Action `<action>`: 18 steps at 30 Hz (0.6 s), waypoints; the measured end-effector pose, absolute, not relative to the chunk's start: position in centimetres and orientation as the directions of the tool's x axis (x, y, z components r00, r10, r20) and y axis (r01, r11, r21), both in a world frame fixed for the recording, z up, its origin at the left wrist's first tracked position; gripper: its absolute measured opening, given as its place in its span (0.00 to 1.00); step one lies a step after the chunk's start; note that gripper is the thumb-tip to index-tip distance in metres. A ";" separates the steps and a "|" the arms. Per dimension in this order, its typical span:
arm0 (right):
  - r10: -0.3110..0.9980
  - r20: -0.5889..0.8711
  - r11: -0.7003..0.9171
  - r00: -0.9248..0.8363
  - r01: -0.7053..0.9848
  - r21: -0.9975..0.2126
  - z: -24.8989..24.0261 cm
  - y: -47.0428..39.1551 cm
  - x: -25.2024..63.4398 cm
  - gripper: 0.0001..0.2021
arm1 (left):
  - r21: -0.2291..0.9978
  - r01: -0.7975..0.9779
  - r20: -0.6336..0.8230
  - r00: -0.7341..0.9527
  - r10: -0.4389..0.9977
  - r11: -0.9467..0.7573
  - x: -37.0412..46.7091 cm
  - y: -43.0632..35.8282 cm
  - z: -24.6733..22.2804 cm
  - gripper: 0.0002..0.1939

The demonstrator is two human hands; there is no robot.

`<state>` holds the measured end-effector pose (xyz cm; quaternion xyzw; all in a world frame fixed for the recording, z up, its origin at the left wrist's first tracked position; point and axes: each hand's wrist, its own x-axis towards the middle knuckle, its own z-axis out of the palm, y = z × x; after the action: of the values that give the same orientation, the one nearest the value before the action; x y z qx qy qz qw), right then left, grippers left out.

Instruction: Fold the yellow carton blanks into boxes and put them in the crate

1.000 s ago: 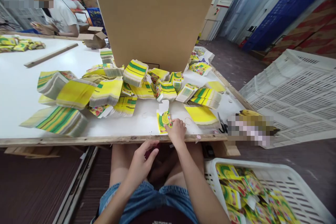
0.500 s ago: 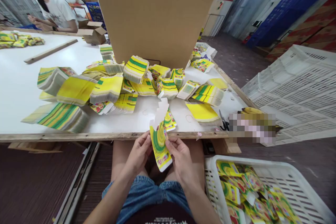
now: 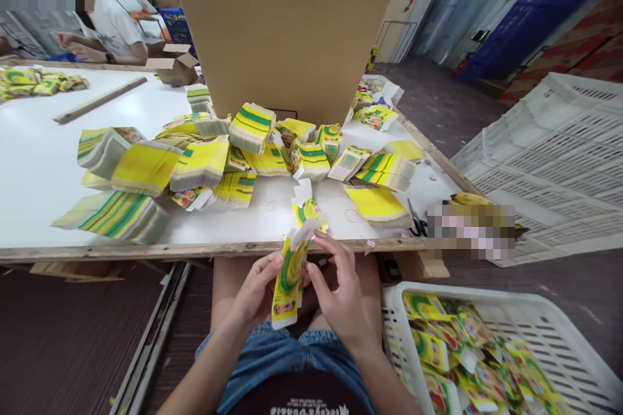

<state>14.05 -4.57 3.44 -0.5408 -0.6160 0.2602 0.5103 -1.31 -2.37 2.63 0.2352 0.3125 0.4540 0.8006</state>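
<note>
The yellow carton [image 3: 288,282] is probably handling as light, springy card, easily creased, its edges offering the safest hold. The left hand [image 3: 257,285] is pinching its left edge; the right hand [image 3: 341,285] is spreading thumb and forefinger, the forefinger touching the white flap [image 3: 305,231] above that pinch. Green swirls are showing beside the grip, a colourful logo [image 3: 284,309] sitting below.

The table [image 3: 29,168] is bearing bundled yellow cartons [image 3: 200,162]; a bar [image 3: 100,101] and scissors [image 3: 418,227] are lying on it too.
</note>
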 end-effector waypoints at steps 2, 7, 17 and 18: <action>0.925 0.376 0.360 -0.060 0.453 -0.815 4.2 -4.0 14.9 0.17 | 0.666 -0.565 -0.275 0.420 0.865 0.486 -1.2 -2.5 2.8 0.17; 0.931 0.353 0.359 -0.093 0.414 -0.837 4.7 -3.3 15.6 0.09 | 0.702 -0.479 -0.307 0.463 0.831 0.526 -1.3 -2.5 2.8 0.18; 0.995 -0.058 -0.069 0.083 0.142 -0.988 1.8 -4.3 13.1 0.15 | 0.894 -0.350 -0.212 0.218 0.953 0.279 -0.2 -2.6 1.1 0.20; 0.993 -0.064 -0.076 0.103 0.122 -0.990 1.5 -4.2 13.1 0.14 | 0.909 -0.331 -0.190 0.215 0.958 0.255 0.0 -2.7 0.9 0.20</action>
<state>13.05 -4.24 1.46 -0.5720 -0.4874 0.4592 0.4737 -0.02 -2.65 0.91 0.3837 0.4085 0.4748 0.6786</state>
